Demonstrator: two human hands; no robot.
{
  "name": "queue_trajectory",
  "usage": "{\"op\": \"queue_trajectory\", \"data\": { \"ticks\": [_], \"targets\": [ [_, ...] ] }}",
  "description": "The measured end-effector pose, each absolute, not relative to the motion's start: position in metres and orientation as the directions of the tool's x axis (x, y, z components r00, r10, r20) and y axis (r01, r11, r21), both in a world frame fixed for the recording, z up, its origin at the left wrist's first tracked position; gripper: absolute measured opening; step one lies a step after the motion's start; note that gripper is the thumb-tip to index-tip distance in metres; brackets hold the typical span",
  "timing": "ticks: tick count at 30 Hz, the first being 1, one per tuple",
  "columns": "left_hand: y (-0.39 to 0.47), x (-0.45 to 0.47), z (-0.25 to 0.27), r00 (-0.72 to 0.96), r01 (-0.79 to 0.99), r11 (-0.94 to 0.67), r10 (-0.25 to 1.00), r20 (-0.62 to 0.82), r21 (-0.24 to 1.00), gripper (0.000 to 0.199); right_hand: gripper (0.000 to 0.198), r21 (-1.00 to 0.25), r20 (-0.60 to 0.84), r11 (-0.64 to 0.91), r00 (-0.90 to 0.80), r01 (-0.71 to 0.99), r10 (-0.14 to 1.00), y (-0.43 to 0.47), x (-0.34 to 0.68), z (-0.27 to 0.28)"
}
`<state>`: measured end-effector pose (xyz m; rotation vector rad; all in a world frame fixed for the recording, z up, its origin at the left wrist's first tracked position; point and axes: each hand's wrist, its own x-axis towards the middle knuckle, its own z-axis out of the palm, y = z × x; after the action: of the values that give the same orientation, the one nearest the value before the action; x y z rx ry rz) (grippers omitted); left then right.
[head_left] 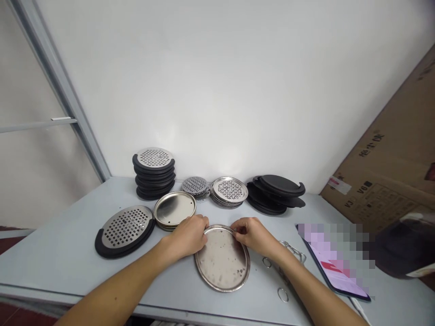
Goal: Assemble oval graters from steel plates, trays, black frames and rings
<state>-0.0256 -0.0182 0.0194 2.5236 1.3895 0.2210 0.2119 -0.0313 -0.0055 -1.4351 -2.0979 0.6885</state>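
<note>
A round, shallow metal tray [222, 262] with a raised rim and dark spots is in front of me near the table's front edge. My left hand [192, 234] is closed at the upper left of its rim. The fingers of my right hand [253, 233] pinch the rim at the upper right. Just beyond my left hand is a stack of similar shiny trays [175, 208]. To the left of that stack lies a perforated metal disc [128, 225] in a black base. Loose metal rings [282, 294] and bent wire pieces [292, 249] lie beside my right forearm.
Along the wall stand a stack of black-rimmed perforated discs [154, 174], small perforated discs [195, 185], perforated metal trays [229, 191] and piled black bases [277, 192]. A lit tablet [333, 267] lies at right, before a cardboard box [384, 158]. All share the grey table [68, 226].
</note>
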Motion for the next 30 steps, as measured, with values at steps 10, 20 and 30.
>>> {"op": "queue_trajectory", "data": {
  "ticks": [10, 20, 30],
  "targets": [
    [-0.011, -0.027, 0.015, 0.515, 0.737, -0.551, 0.833, 0.203, 0.390, 0.015, 0.030, -0.562, 0.165, 0.375, -0.345, 0.737, 0.924, -0.035, 0.209, -0.002],
    [0.053, -0.029, 0.033, 0.288, 0.928, -0.358, 0.861, 0.419, 0.099, 0.027, 0.024, -0.545, 0.149, 0.369, -0.346, 0.753, 0.926, -0.037, 0.207, 0.000],
    [0.070, -0.019, 0.026, 0.303, 0.940, -0.340, 0.857, 0.416, 0.016, 0.021, 0.023, -0.534, 0.157, 0.377, -0.350, 0.757, 0.924, -0.037, 0.207, 0.000]
  ]
}}
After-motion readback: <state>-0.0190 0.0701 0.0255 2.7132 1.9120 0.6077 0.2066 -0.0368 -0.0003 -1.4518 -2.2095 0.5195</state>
